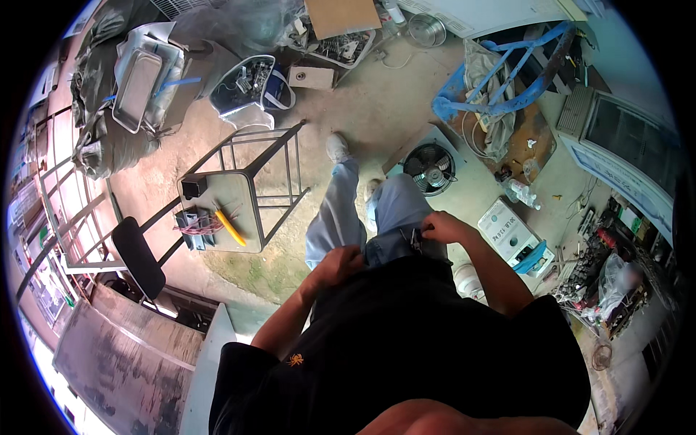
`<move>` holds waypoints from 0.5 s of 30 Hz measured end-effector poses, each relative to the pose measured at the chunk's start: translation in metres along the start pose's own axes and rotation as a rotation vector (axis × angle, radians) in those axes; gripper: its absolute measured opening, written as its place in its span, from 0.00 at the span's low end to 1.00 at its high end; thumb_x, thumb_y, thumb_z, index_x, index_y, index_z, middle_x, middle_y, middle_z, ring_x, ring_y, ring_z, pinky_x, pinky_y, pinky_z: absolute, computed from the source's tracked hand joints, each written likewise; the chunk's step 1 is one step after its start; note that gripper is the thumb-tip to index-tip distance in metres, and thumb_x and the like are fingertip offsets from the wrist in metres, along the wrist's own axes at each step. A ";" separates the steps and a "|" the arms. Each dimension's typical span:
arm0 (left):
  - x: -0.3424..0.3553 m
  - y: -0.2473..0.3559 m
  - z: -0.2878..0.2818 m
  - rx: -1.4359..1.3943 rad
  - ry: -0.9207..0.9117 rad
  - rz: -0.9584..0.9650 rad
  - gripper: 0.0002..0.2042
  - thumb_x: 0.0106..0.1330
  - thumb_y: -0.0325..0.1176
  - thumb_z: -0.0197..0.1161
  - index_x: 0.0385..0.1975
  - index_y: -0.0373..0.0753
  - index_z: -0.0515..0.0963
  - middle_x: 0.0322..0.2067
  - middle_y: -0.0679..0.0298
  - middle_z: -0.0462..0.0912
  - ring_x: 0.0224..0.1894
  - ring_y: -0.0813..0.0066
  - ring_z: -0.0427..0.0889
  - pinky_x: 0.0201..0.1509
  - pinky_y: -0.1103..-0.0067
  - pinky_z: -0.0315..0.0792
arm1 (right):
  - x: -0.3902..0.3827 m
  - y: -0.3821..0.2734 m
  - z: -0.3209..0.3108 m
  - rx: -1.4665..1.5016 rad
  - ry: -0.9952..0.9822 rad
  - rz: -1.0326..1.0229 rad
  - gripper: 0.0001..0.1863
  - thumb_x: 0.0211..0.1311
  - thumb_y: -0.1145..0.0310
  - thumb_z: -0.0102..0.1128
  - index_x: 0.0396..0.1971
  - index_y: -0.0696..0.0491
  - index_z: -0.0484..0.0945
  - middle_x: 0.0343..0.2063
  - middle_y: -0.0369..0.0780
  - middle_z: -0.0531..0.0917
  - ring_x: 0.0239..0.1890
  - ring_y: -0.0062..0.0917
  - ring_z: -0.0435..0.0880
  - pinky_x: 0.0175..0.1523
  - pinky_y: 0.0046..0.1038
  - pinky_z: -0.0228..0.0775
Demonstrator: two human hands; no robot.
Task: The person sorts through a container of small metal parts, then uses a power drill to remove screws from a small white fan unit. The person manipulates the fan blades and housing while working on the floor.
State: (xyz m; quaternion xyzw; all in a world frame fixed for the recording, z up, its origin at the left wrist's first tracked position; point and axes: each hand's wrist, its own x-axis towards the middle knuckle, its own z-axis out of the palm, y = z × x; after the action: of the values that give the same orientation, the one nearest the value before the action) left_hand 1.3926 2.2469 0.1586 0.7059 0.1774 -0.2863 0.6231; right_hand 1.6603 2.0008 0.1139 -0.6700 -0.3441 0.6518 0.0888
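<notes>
My left hand (339, 265) rests at the top of my left thigh, its fingers curled against the light blue jeans (335, 210). What it holds, if anything, is hidden. At the right hip, my right hand (442, 227) has its fingers bent in against the jeans. Close to its fingertips is a small dark, shiny thing (416, 238), too small to name. A black shirt (406, 333) covers my body and hangs down to the waist. Both hands are close to its lower edge.
A chair (250, 170) on the left bears a yellow-handled tool (230, 228) and a dark pouch (197, 223). Ahead right are a fan (429, 168), a white box (507, 228) and a blue metal frame (500, 109). A bag of metal parts (246, 90) stands at the far left.
</notes>
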 end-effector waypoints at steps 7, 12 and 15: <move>0.079 0.033 -0.123 -0.054 -0.207 0.051 0.14 0.70 0.39 0.56 0.31 0.31 0.74 0.29 0.46 0.78 0.35 0.47 0.79 0.38 0.64 0.70 | 0.130 -0.033 -0.214 0.315 0.624 -0.024 0.11 0.63 0.67 0.64 0.40 0.58 0.83 0.33 0.44 0.87 0.38 0.33 0.87 0.45 0.32 0.76; 0.191 -0.019 -0.169 -0.131 0.110 -0.135 0.10 0.68 0.35 0.58 0.36 0.33 0.76 0.28 0.51 0.82 0.32 0.49 0.82 0.37 0.64 0.74 | 0.312 0.006 -0.338 0.094 0.587 -0.110 0.12 0.66 0.66 0.60 0.42 0.58 0.82 0.28 0.40 0.85 0.32 0.25 0.84 0.40 0.29 0.75; 0.297 -0.085 -0.210 0.078 0.362 -0.150 0.10 0.67 0.35 0.60 0.41 0.36 0.78 0.34 0.51 0.85 0.39 0.50 0.85 0.43 0.64 0.77 | 0.424 0.043 -0.388 -0.140 0.545 -0.133 0.14 0.66 0.64 0.58 0.44 0.58 0.82 0.37 0.44 0.87 0.40 0.36 0.85 0.47 0.35 0.75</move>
State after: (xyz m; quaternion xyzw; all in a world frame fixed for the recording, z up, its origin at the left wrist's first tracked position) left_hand 1.6086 2.4349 -0.0805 0.7544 0.3274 -0.2069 0.5300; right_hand 2.0010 2.3410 -0.2029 -0.8008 -0.3951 0.4152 0.1740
